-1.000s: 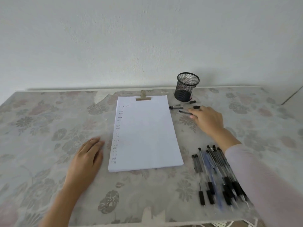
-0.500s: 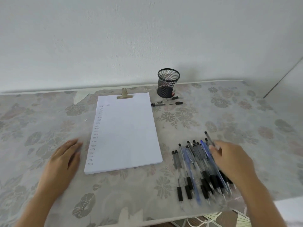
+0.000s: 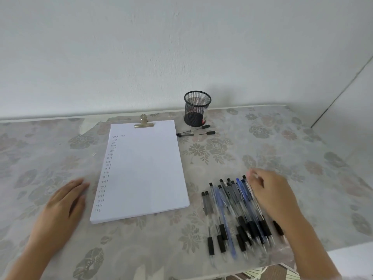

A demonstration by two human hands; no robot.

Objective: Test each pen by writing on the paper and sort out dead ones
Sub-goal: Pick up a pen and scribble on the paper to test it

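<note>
Your left hand point(image 3: 62, 207) lies flat and relaxed on the table point(image 3: 282, 148) near its front edge, just beside the clipped paper stack point(image 3: 145, 168), which has test marks down its left margin. Your right hand point(image 3: 272, 197) is over the right side of the pen pile point(image 3: 232, 209) by the front edge, and its fingers are blurred, so I cannot tell whether it grips one. A few loose pens point(image 3: 185, 134) lie just beside the mesh pen cup point(image 3: 196, 109) near the back edge.

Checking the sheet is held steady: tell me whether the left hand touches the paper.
Apart. The head view shows a strip of tablecloth between the left hand and the paper.
</note>
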